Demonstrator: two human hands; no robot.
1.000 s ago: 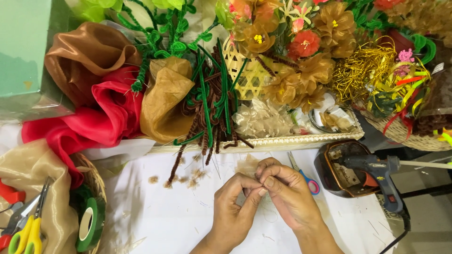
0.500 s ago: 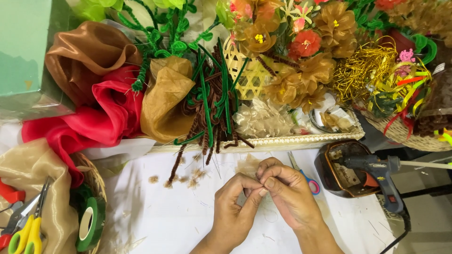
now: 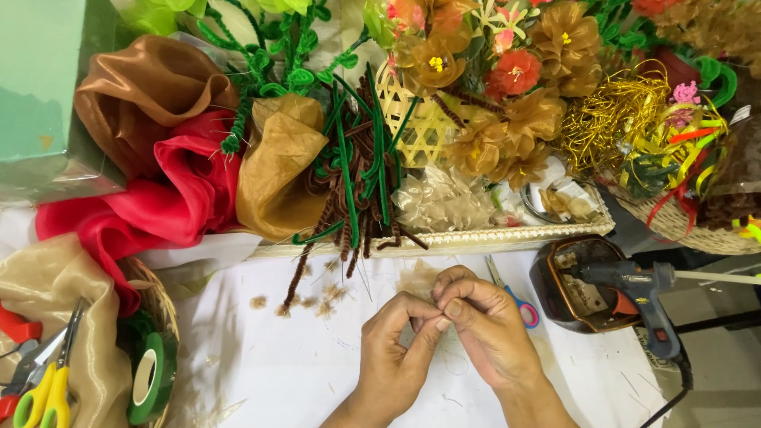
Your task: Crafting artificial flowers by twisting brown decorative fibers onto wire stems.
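Fabric, a small wisp of pale tan gauzy material [image 3: 418, 279], sits pinched at the spot where both hands meet, near the middle of the white table [image 3: 261, 372]. Most of it is hidden behind the knuckles; only a frayed edge shows on the far side of the hands, so its long axis cannot be told for sure, though what shows spreads away from the person toward the far side. The left hand [image 3: 394, 357] comes in from the near left, and its fingers [image 3: 412, 311] are closed together on the piece. The right hand [image 3: 485, 329] comes from the near right, with its fingers [image 3: 460, 292] curled tight over the same spot, thumb pressed against the left hand's thumb. Both hands touch the piece, so neither is nearer.

Just beside the right hand, to its far right, lie small scissors with blue and pink handles [image 3: 519, 305]. Farther right a dark blue glue gun [image 3: 634, 289] rests on a dark brown rounded dish [image 3: 567, 269]. Scattered tan fluff bits [image 3: 317, 299] lie to the far left of the hands. Beyond them a bundle of brown and green pipe cleaners [image 3: 357, 182] hangs over a pale framed tray [image 3: 491, 236]. At the near left edge, a roll of green floral tape [image 3: 151, 379] stands in a woven basket [image 3: 157, 295].
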